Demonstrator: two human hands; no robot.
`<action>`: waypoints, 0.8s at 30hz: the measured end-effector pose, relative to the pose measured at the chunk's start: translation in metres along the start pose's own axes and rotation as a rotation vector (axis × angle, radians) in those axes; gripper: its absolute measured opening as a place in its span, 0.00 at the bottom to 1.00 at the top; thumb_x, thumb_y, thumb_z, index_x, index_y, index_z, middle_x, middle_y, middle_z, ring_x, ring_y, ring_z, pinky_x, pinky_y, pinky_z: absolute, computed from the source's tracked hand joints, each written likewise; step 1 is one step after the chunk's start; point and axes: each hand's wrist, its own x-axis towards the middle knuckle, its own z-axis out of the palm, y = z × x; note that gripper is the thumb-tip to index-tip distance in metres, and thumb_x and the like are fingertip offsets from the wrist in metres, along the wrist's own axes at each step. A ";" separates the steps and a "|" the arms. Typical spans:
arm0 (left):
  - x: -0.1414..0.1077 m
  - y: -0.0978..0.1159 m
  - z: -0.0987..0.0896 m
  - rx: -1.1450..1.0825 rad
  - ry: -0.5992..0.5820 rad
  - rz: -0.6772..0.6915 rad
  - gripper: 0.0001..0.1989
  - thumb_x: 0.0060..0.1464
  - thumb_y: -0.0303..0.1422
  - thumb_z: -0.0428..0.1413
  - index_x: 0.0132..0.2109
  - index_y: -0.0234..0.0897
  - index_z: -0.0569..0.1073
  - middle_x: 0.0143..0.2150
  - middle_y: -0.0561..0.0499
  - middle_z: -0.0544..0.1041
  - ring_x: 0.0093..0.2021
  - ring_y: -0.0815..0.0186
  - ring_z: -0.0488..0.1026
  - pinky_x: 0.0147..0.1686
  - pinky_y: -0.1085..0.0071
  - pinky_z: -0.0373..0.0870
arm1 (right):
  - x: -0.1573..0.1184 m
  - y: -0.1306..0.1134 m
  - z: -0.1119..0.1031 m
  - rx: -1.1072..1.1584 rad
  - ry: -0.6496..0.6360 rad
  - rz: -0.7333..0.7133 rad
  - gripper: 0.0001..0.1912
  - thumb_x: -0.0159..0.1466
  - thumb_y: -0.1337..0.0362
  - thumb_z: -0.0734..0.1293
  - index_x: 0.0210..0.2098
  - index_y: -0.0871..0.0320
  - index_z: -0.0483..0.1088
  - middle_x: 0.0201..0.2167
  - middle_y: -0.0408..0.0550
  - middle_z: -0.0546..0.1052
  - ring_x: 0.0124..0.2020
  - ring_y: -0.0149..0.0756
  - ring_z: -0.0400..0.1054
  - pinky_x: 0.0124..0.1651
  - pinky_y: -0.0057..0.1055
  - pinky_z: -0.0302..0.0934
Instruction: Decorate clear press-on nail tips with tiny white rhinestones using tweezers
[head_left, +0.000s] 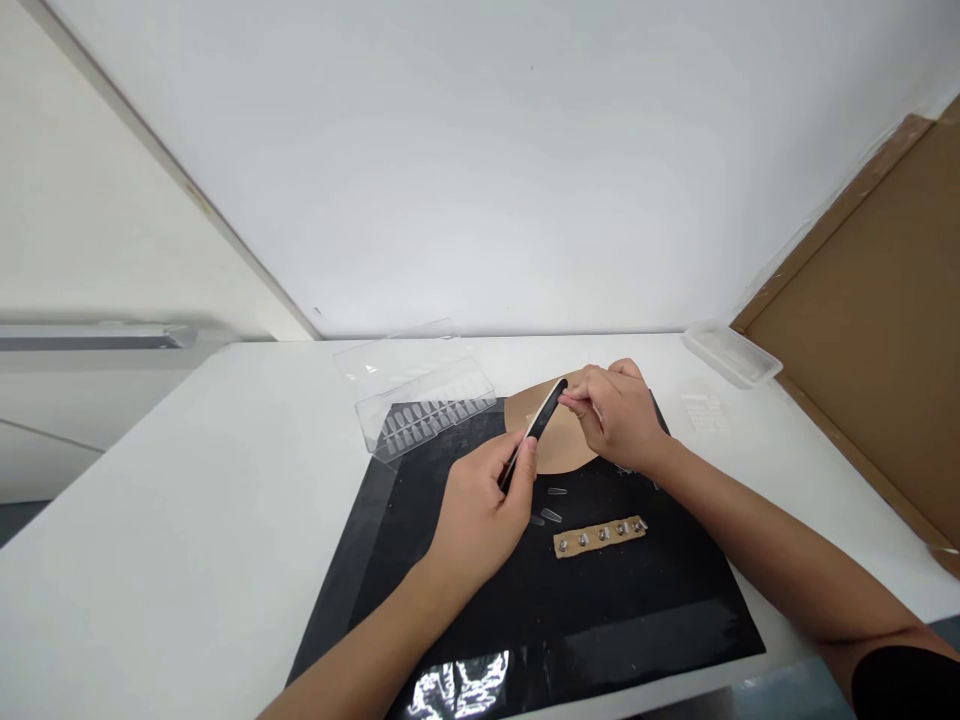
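My left hand (487, 500) grips a black nail file (545, 413) with a pale edge, which slants up and to the right. At its upper end, my right hand (619, 408) pinches thumb and fingers together against or right beside the file. Whatever those fingertips hold is too small to make out. Under both hands lies a round tan sheet (559, 450). Several clear false nail tips (552, 515) are scattered just below it. Closer to me, a tan strip (592, 540) carries a row of small metal pieces.
A black mat (480, 610) covers the middle of the white table (150, 560). At the back left, a clear box (427, 410) of nail tips stands by its clear lid (397, 350). A translucent tray (731, 353) sits back right, beside a cardboard panel (877, 340).
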 end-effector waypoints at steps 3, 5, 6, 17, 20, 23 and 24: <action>0.001 -0.001 0.000 0.033 -0.004 0.038 0.20 0.71 0.37 0.48 0.29 0.38 0.67 0.23 0.56 0.65 0.23 0.70 0.64 0.27 0.72 0.59 | -0.003 -0.004 0.005 0.003 -0.012 -0.033 0.15 0.78 0.59 0.59 0.34 0.55 0.65 0.31 0.44 0.80 0.29 0.35 0.68 0.45 0.39 0.51; 0.002 -0.002 0.000 0.047 -0.006 0.062 0.20 0.71 0.36 0.48 0.29 0.38 0.67 0.23 0.56 0.66 0.23 0.70 0.64 0.27 0.71 0.59 | -0.005 -0.005 0.007 0.001 -0.025 -0.058 0.15 0.78 0.59 0.60 0.34 0.54 0.64 0.30 0.43 0.80 0.28 0.35 0.68 0.44 0.39 0.51; 0.002 -0.002 -0.001 0.051 -0.006 0.070 0.19 0.71 0.36 0.48 0.29 0.38 0.67 0.23 0.56 0.66 0.24 0.70 0.65 0.28 0.71 0.59 | -0.005 -0.006 0.006 -0.002 -0.025 -0.061 0.15 0.78 0.59 0.60 0.34 0.54 0.64 0.30 0.43 0.80 0.28 0.34 0.68 0.44 0.39 0.51; 0.001 -0.004 0.002 0.035 0.010 0.066 0.20 0.72 0.35 0.48 0.29 0.38 0.67 0.22 0.56 0.66 0.22 0.70 0.65 0.27 0.71 0.59 | 0.000 -0.015 0.005 0.038 -0.035 -0.035 0.17 0.78 0.57 0.59 0.33 0.54 0.63 0.28 0.43 0.78 0.27 0.35 0.66 0.43 0.39 0.51; 0.001 -0.003 0.001 0.039 0.019 0.078 0.20 0.72 0.36 0.48 0.29 0.38 0.68 0.22 0.56 0.67 0.23 0.69 0.66 0.28 0.71 0.60 | 0.002 -0.014 0.003 -0.003 -0.017 0.016 0.18 0.78 0.56 0.57 0.32 0.54 0.64 0.28 0.43 0.78 0.27 0.34 0.66 0.44 0.39 0.50; 0.000 -0.001 0.002 0.032 0.022 0.075 0.20 0.72 0.36 0.48 0.29 0.39 0.68 0.22 0.56 0.68 0.23 0.69 0.67 0.27 0.72 0.60 | 0.004 -0.012 0.000 0.009 -0.010 0.054 0.18 0.79 0.56 0.57 0.33 0.54 0.64 0.28 0.43 0.78 0.27 0.34 0.66 0.45 0.39 0.50; 0.000 -0.001 0.002 0.031 0.021 0.075 0.20 0.72 0.36 0.48 0.29 0.39 0.68 0.22 0.56 0.68 0.23 0.69 0.67 0.27 0.72 0.60 | 0.004 -0.011 0.000 0.019 -0.038 0.030 0.19 0.79 0.55 0.57 0.33 0.54 0.64 0.28 0.42 0.77 0.27 0.34 0.66 0.45 0.39 0.50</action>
